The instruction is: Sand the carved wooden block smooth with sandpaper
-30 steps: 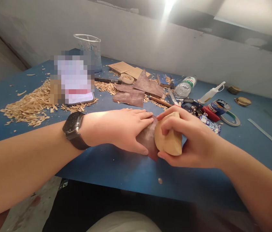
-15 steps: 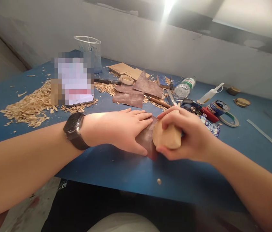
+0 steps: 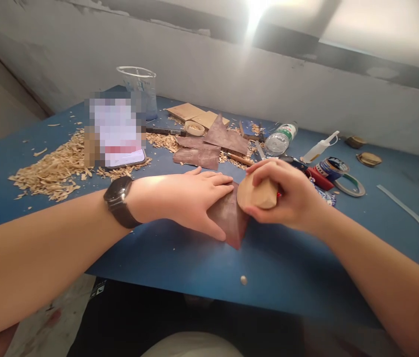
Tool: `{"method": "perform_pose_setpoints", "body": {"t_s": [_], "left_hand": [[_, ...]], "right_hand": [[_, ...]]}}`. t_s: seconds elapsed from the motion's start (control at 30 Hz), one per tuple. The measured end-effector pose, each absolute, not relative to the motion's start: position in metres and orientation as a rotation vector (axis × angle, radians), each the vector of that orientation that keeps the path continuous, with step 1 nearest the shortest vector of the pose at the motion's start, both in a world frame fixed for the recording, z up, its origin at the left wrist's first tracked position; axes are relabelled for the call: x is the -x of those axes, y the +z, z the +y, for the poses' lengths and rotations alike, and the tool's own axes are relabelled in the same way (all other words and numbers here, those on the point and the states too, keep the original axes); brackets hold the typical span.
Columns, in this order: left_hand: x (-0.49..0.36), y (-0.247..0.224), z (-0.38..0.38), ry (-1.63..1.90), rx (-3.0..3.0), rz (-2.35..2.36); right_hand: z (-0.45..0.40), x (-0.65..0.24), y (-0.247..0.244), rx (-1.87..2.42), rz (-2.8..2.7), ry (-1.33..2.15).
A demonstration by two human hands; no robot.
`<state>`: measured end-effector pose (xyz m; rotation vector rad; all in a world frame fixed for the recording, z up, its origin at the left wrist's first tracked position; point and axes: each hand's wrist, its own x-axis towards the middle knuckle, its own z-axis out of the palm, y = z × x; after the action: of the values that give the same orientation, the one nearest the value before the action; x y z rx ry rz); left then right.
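A brown sheet of sandpaper lies on the blue table. My left hand, fingers stretched out, presses flat on its left part. In my right hand is a pale wooden block with cut facets and a rounded edge. Fingers on top and thumb below grip the block, which sits at the sandpaper's right side. My palm hides the block's right end. More torn pieces of sandpaper lie beyond my hands.
Wood shavings heap at the left beside a propped phone. Behind stand a clear plastic cup and flat wooden boards. To the right lie a plastic bottle, a glue bottle, tape rolls and a clear strip.
My right hand has moved the wooden block slightly up and away from me across the sandpaper, baring more of its lower corner. My left hand stays pressed on the sheet.
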<state>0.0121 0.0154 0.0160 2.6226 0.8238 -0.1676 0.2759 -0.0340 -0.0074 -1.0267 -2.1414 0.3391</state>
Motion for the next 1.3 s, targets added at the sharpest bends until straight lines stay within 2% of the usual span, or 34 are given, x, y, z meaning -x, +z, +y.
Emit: {"method": "perform_pose_setpoints", "body": {"t_s": [0.1,0.2,0.33,0.43,0.5,0.6,0.73,0.87,0.93,1.13,1.3], "left_hand": [[-0.015,0.017,0.021,0.022,-2.502,0.883],[-0.023,0.018,0.025,0.315,-2.158,0.793],[-0.03,0.017,0.027,0.399,-1.53,0.425],[-0.029,0.018,0.03,0.534,-1.384,0.487],[-0.026,0.02,0.032,0.642,-1.418,0.606],[-0.021,0.026,0.034,0.667,-1.576,0.752],[-0.018,0.031,0.035,0.684,-1.896,0.957],[-0.018,0.033,0.035,0.698,-2.134,1.08],[-0.019,0.032,0.035,0.692,-2.172,1.099],[-0.021,0.029,0.035,0.603,-2.143,1.03],[-0.023,0.035,0.029,0.597,-2.186,0.875]], "right_hand": [[-0.024,-0.277,-0.016,1.125,-1.848,0.223],[-0.028,-0.266,-0.018,1.039,-1.717,0.13],[-0.037,-0.256,-0.014,0.849,-1.896,0.046],[-0.036,-0.263,-0.011,0.742,-2.109,0.09],[-0.033,-0.269,-0.01,0.806,-2.078,0.235],[-0.029,-0.272,-0.011,1.237,-1.899,0.424],[-0.033,-0.263,-0.015,1.638,-2.062,0.286],[-0.039,-0.253,-0.016,1.678,-2.26,0.097],[-0.038,-0.253,-0.014,1.704,-2.258,0.117],[-0.032,-0.26,-0.006,1.748,-1.933,0.659],[-0.026,-0.27,0.003,1.679,-1.752,0.732]]}}
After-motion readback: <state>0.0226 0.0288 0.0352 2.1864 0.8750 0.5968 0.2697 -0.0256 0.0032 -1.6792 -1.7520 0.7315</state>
